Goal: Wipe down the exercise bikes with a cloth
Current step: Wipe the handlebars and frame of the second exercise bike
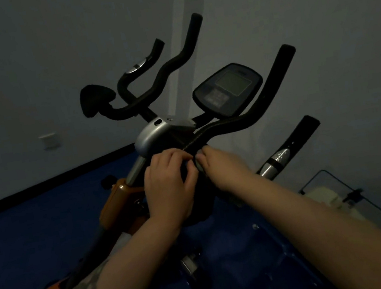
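An exercise bike with an orange frame (pixel 117 204) stands in front of me in dim light. It has black handlebars (pixel 273 92) and a console (pixel 228 89) with a grey screen. A dark cloth (pixel 197 207) hangs at the base of the handlebar, below the silver stem cover (pixel 151 135). My left hand (pixel 168 187) curls its fingers round the cloth from the left. My right hand (pixel 222 166) grips the same cloth where the handlebar tube comes down. The two sets of fingertips almost touch. The cloth's upper part is hidden by my hands.
A second black grip with a silver sensor band (pixel 278 158) sticks up at the right. Behind it a white object in a wire frame (pixel 325 196) sits by the wall. The floor (pixel 36 229) is blue. A wall socket (pixel 49 140) is at the left.
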A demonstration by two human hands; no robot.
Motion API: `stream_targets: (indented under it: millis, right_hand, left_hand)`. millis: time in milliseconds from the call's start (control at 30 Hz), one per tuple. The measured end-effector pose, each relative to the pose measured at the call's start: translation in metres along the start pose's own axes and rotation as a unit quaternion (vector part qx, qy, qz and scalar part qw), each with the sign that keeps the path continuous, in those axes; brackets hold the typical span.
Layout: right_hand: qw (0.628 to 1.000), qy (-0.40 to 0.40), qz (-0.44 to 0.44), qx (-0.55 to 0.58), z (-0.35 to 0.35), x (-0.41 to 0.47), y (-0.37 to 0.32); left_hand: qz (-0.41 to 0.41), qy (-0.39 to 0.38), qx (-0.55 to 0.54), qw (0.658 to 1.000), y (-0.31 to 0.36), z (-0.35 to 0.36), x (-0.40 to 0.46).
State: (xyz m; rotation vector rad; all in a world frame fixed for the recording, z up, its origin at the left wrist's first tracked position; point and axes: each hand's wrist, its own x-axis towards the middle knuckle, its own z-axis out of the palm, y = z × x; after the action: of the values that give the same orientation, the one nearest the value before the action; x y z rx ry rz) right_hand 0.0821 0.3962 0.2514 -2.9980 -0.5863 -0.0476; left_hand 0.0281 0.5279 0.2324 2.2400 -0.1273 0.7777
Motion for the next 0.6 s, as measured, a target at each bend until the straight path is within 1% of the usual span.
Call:
stream_targets:
  millis: [67, 133, 167, 233, 267, 300, 333, 400, 433, 467, 500, 567, 600]
  right_hand:
    - [0.998, 0.029, 0.022, -0.044, 0.003, -0.022, -0.001]
    - [0.994, 0.073, 0.005, -0.076, 0.002, -0.059, 0.004]
    - [0.993, 0.085, -0.025, -0.075, -0.002, -0.079, 0.009]
    - [0.974, 0.130, -0.124, -0.135, -0.012, -0.099, 0.042]
    - [0.966, 0.152, -0.139, -0.159, -0.023, -0.104, 0.062]
    - [0.962, 0.184, -0.124, -0.162, -0.035, -0.104, 0.081]
    - [0.961, 0.214, -0.084, -0.157, -0.047, -0.101, 0.093]
    - [0.951, 0.276, 0.019, -0.140, -0.042, -0.091, 0.084]
    - [0.948, 0.294, 0.042, -0.114, -0.027, -0.087, 0.071]
    - [0.947, 0.304, 0.042, -0.099, -0.005, -0.087, 0.056]
    - [0.948, 0.303, 0.010, -0.096, 0.009, -0.091, 0.044]
    - [0.953, 0.272, -0.065, -0.120, 0.000, -0.094, 0.054]
    - [0.949, 0.267, -0.080, -0.146, -0.012, -0.092, 0.071]
  left_hand:
    - [0.010, -0.012, 0.000, 1.000, 0.001, -0.002, -0.002]
    - [0.029, -0.032, 0.013, 0.999, 0.000, -0.004, -0.002]
    - [0.043, -0.041, 0.023, 0.998, 0.002, -0.005, -0.001]
    - [0.077, -0.063, 0.031, 0.995, 0.010, -0.004, 0.007]
    - [0.091, -0.080, 0.021, 0.992, 0.018, -0.001, 0.014]
    - [0.100, -0.102, 0.004, 0.990, 0.026, 0.003, 0.022]
    - [0.102, -0.127, -0.014, 0.987, 0.035, 0.008, 0.029]
    - [0.087, -0.179, -0.037, 0.979, 0.046, 0.016, 0.036]
    - [0.078, -0.195, -0.026, 0.977, 0.048, 0.020, 0.036]
    - [0.077, -0.202, -0.007, 0.976, 0.047, 0.022, 0.035]
    - [0.077, -0.201, 0.003, 0.977, 0.045, 0.024, 0.032]
    - [0.079, -0.190, 0.001, 0.979, 0.042, 0.024, 0.031]
    - [0.080, -0.193, 0.003, 0.978, 0.043, 0.024, 0.032]
